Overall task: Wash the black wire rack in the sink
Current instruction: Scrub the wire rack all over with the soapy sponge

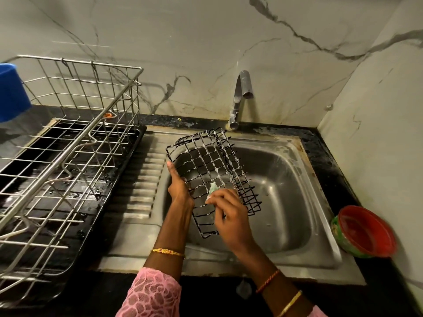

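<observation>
You stand at a black countertop (325, 156) set into a corner of grey-veined marble walls (183, 42), with a steel sink (297, 179) let into it. At the far left edge a blue plastic item (11, 92) shows only in part. Next to it, along the left side of the counter, a silver wire dish rack (75, 138) sits on a black drip tray (96, 202); the tray looks wet. The sink's ribbed drainboard (142, 179) lies between the tray and the basin. A grey tap (240, 97) rises at the back edge of the sink, its spout turned down.

The black wire rack (212, 165) is tilted over the left part of the basin, streaked with white suds. Your left hand (179, 186) grips its left edge, thumb pointing up along the wires. Your right hand (229, 216) pinches a small pale green scrubber (211, 189) and presses it against the rack's near half. Bangles ring both wrists, and a pink lace sleeve (151, 294) covers the left forearm.

At the sink's near right corner, against the right wall, a green bowl with a red inside (366, 232) rests tipped on the counter; whether it holds anything you cannot tell.
</observation>
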